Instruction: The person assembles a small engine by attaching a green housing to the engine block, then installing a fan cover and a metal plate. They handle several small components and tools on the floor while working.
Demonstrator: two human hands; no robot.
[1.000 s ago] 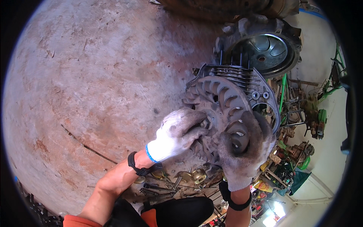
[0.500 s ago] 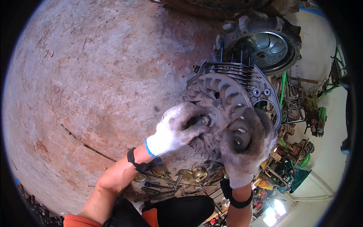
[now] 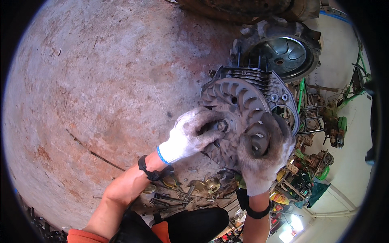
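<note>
A dusty grey finned flywheel (image 3: 253,97) is mounted against an engine casing (image 3: 278,86) with cooling ribs. At its hub sits a nut (image 3: 222,125). My left hand (image 3: 192,128), in a white glove with dirty fingers, is closed around this nut, with thumb and fingertips at its sides. My right hand (image 3: 261,162), in a heavily soiled glove, curls over the flywheel's near right rim and grips it. A few fins show between that hand's thumb and fingers.
Beyond the casing lies a lugged tyre with a metal wheel (image 3: 283,52). Several wrenches and sockets (image 3: 168,198) lie on the ground near my knees. A thin rod (image 3: 97,155) rests on the concrete floor (image 3: 101,81) at left. Machine parts (image 3: 312,162) crowd the right side.
The view has shifted slightly. My left fingers have moved a little at the nut, while my right hand keeps its hold on the rim.
</note>
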